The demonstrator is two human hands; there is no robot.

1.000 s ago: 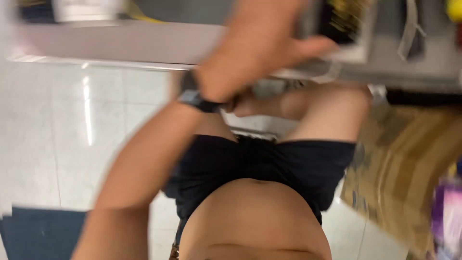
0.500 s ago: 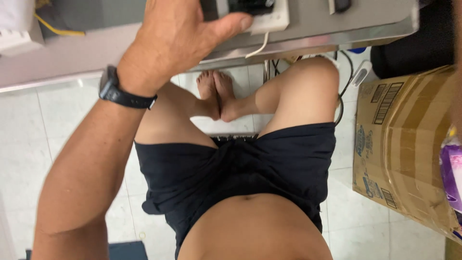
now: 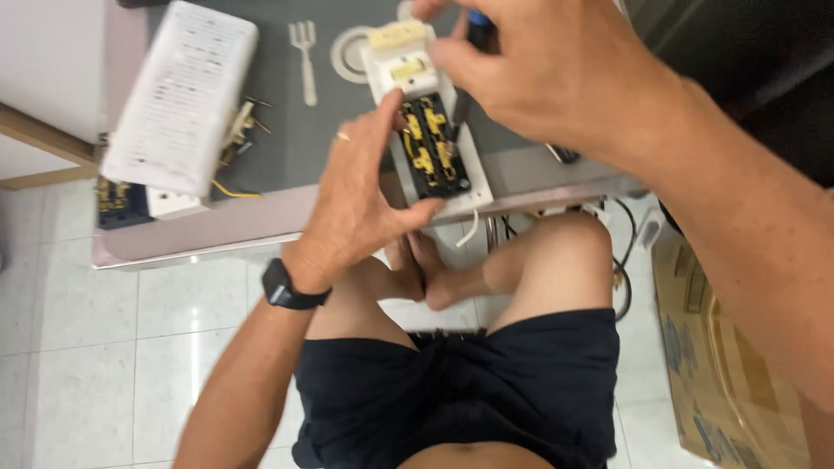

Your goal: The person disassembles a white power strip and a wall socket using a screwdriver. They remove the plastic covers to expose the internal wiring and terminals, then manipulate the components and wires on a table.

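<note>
An opened white power strip (image 3: 430,143) lies on the grey table top (image 3: 295,130), its black inside with brass contacts showing. My left hand (image 3: 360,195), with a black watch on the wrist, holds the strip's left side and near end, thumb against its near end. My right hand (image 3: 556,69) is above the strip's far end, closed around a dark tool with a blue tip (image 3: 479,26); most of the tool is hidden by the fingers.
A white perforated cover (image 3: 182,95) lies on another opened unit with loose wires at the table's left. A white plastic fork (image 3: 304,56) and a ring (image 3: 347,54) lie farther back. A cardboard box (image 3: 721,365) stands on the tiled floor at right. Cables hang under the table.
The view has swung up from my lap to the table top. My left hand has settled on the opened strip, and my right hand with the tool has come into view.
</note>
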